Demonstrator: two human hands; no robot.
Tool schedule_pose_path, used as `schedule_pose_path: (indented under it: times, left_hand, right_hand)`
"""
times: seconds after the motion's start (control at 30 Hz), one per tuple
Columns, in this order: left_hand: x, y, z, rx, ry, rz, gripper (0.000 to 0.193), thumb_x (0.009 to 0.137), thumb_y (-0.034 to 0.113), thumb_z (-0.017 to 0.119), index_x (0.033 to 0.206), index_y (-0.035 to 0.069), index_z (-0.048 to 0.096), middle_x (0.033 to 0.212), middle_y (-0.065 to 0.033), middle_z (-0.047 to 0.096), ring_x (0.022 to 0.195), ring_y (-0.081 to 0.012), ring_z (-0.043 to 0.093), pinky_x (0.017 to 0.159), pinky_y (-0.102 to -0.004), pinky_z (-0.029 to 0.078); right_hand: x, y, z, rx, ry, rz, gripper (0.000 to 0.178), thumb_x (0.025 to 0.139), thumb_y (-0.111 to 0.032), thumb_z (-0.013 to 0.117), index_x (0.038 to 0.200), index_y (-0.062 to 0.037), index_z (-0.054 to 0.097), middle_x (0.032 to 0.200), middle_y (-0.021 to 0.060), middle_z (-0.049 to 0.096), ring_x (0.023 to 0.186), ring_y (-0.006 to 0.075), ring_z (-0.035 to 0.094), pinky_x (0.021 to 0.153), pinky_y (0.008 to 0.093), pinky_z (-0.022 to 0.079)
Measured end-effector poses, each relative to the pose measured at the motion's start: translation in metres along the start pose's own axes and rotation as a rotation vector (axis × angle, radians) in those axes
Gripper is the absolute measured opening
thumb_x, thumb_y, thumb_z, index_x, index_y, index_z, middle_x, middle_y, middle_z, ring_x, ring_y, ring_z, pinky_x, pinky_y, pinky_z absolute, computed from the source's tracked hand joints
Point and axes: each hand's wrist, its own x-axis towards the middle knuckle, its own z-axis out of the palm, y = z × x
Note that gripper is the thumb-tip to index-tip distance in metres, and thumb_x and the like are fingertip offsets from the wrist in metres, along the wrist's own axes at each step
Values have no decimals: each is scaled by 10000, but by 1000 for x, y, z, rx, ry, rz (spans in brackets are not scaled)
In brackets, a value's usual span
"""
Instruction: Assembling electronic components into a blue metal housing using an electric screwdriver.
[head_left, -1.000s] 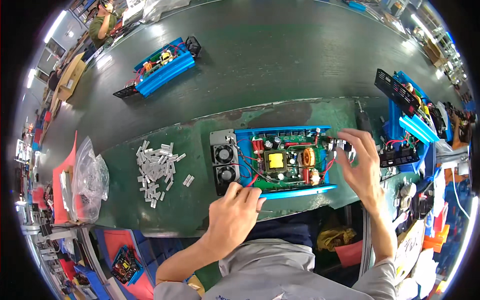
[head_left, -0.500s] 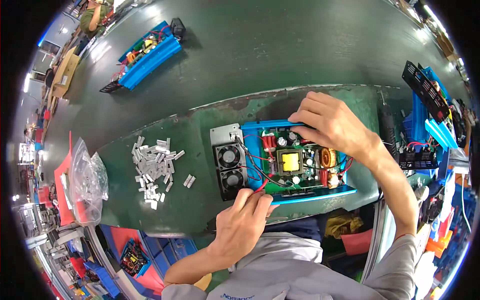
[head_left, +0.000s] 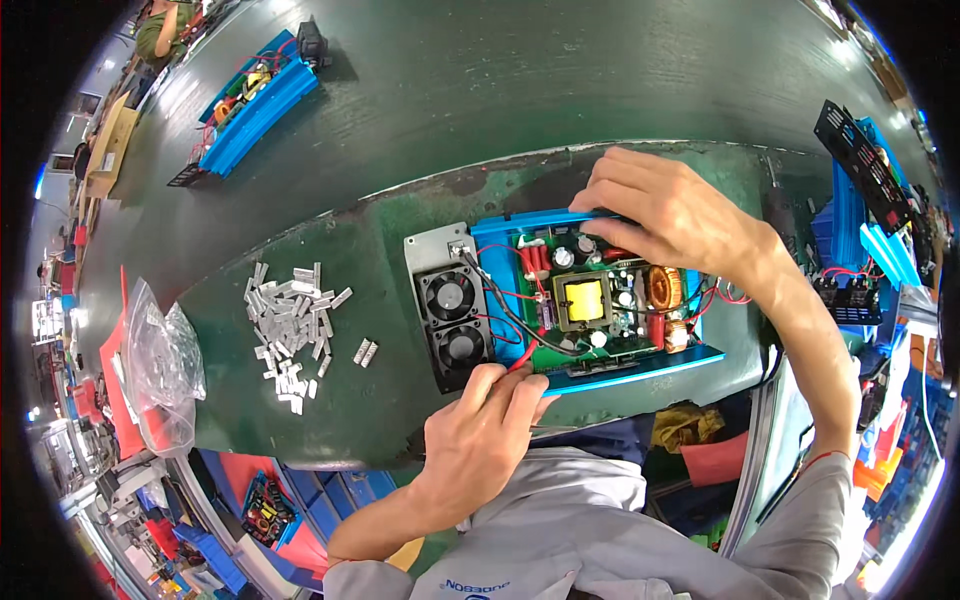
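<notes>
An open blue metal casing [head_left: 650,374] holding a green circuit board [head_left: 545,357] lies in front of me. The board bears a yellow transformer [head_left: 584,299], a copper-wound coil [head_left: 664,288] and several capacitors. A metal end panel with two black fans [head_left: 451,296] stands at its left end, joined by black and red wires. My left hand [head_left: 475,440] is closed, its fingers pinched on the casing's near wall beside the red wire. My right hand [head_left: 670,215] is closed over the far wall, fingers curled over the rim. The fingertips are partly hidden.
Small silver metal pieces [head_left: 290,325] lie heaped left of the casing, two [head_left: 365,353] apart. A clear plastic bag [head_left: 160,370] sits at the table's left. Another blue unit [head_left: 255,110] is at the far left; more blue parts [head_left: 850,220] stand at right. A person [head_left: 165,35] is far left.
The whole view has shifted a little. The casing appears slightly tilted, its right end turned farther up, and red wires now show beyond that end. Both hands keep their places on the casing walls.
</notes>
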Motion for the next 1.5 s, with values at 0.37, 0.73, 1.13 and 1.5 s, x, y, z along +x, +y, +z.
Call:
schedule_pose_path:
  times: [0.37, 0.73, 1.13, 1.5]
  left_hand:
    - [5, 3, -1, 40, -52, -41, 298, 779, 134, 834, 1025, 95, 670, 934, -33, 738, 878, -212, 648, 640, -314, 528]
    - [1, -11, -2, 73, -92, 10, 266, 810, 132, 758, 1054, 61, 681, 962, -52, 732, 888, -177, 631, 613, -249, 524]
    - [1, -15, 4, -38, -52, 43, 330, 743, 92, 805, 1048, 50, 686, 937, -76, 740, 815, -224, 638, 609, -291, 519]
    - [8, -4, 4, 17, -24, 28, 272, 740, 139, 853, 963, 75, 712, 919, -62, 754, 780, -231, 632, 615, -305, 526]
  right_hand:
    - [43, 8, 5, 30, -193, -102, 198, 826, -151, 742, 927, -16, 639, 882, 121, 613, 900, 345, 616, 777, 453, 513]
    - [-26, -53, -10, -179, 242, 224, 345, 845, -11, 746, 1173, 21, 645, 973, 128, 671, 828, 265, 617, 759, 371, 494]
    - [-171, -161, 73, 24, 600, 1067, 382, 834, 50, 663, 1211, 36, 601, 1134, 137, 648, 922, 190, 580, 809, 295, 464]
    - [-165, -141, 68, 50, 628, 920, 396, 755, 59, 783, 1129, 3, 667, 1079, 151, 723, 969, 281, 697, 870, 356, 526]
